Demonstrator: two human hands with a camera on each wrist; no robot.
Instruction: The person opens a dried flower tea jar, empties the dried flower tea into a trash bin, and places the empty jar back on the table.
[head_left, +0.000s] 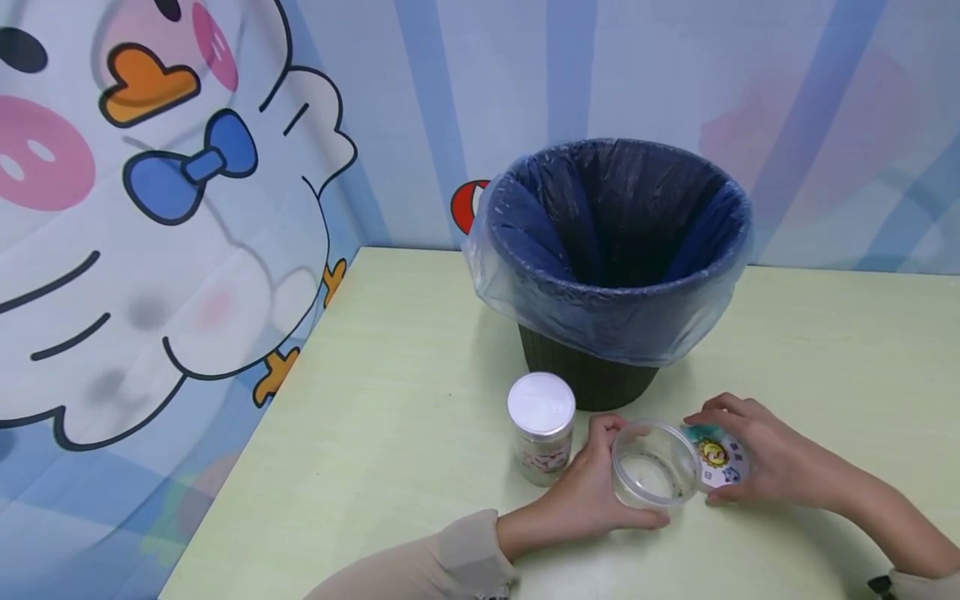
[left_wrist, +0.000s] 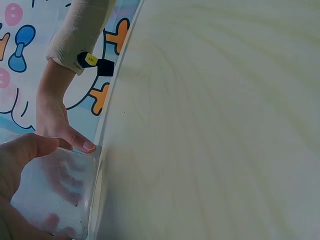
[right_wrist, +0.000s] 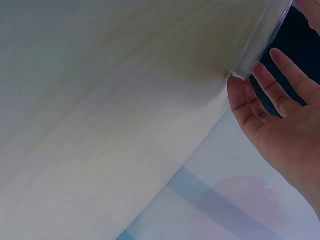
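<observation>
My left hand [head_left: 581,496] grips a clear plastic jar [head_left: 651,471], its open mouth tilted up toward the head camera; a few dark specks show inside. To its right, my right hand [head_left: 776,458] holds a round lid [head_left: 723,458] with a printed sun picture, thumb below and fingers above, close beside the jar's rim. The left wrist view shows the jar's see-through wall [left_wrist: 60,192] with my left thumb over it. Left of my left hand stands a second clear jar [head_left: 542,429], upright, with a white lid on it.
A dark bin [head_left: 585,367] with a blue plastic liner [head_left: 615,312] stands just behind the jars, its mouth open. The pale table [head_left: 405,400] meets a cartoon-printed wall covering [head_left: 495,67] at the back and left.
</observation>
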